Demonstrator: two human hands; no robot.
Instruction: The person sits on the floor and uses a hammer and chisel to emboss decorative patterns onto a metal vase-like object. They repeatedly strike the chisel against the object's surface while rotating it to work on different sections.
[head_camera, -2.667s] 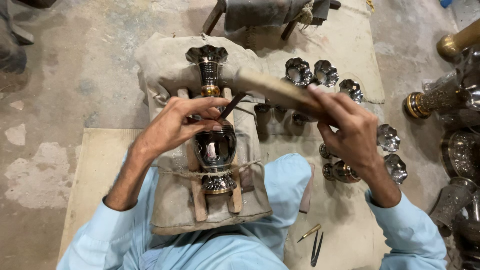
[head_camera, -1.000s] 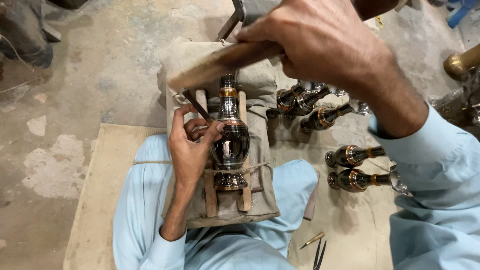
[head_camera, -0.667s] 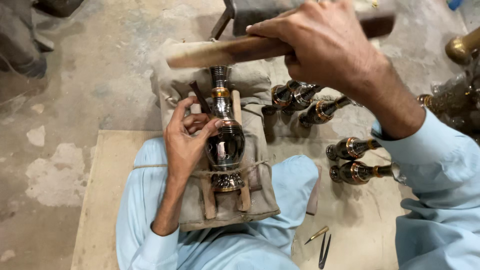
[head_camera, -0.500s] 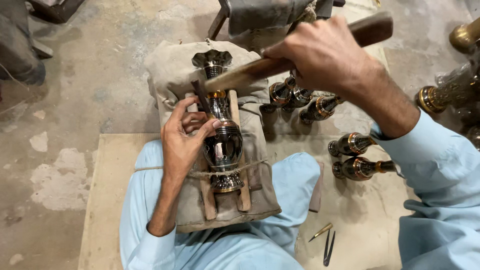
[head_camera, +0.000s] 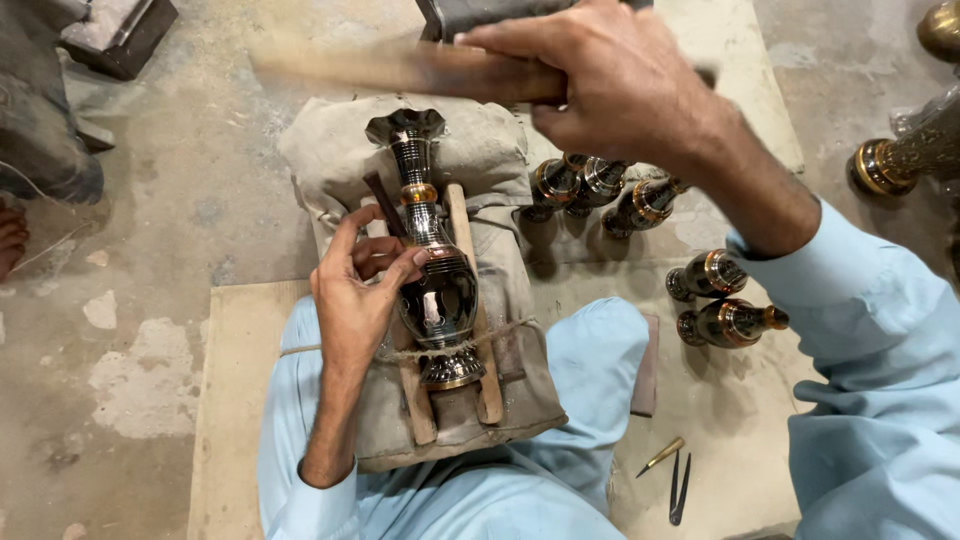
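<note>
Head view: left hand (head_camera: 355, 300) pinching thin chisel (head_camera: 385, 205) against vase (head_camera: 432, 270) lying neck-away between wooden slats (head_camera: 470, 300) on cloth pad (head_camera: 500, 160), right hand (head_camera: 610, 85) fisted round blurred wooden mallet (head_camera: 400, 70) above, nearer the rim, spare vases (head_camera: 715, 300) rightward.

Bare concrete floor (head_camera: 150, 200), grey, stained and chipped with pale patches at left. Pale wooden board (head_camera: 235, 400) laid flat over it, another light slab (head_camera: 740, 90) toward upper right. Dark metal block (head_camera: 120, 35) in the top left corner. Flat, even daylight, soft shadows only.
</note>
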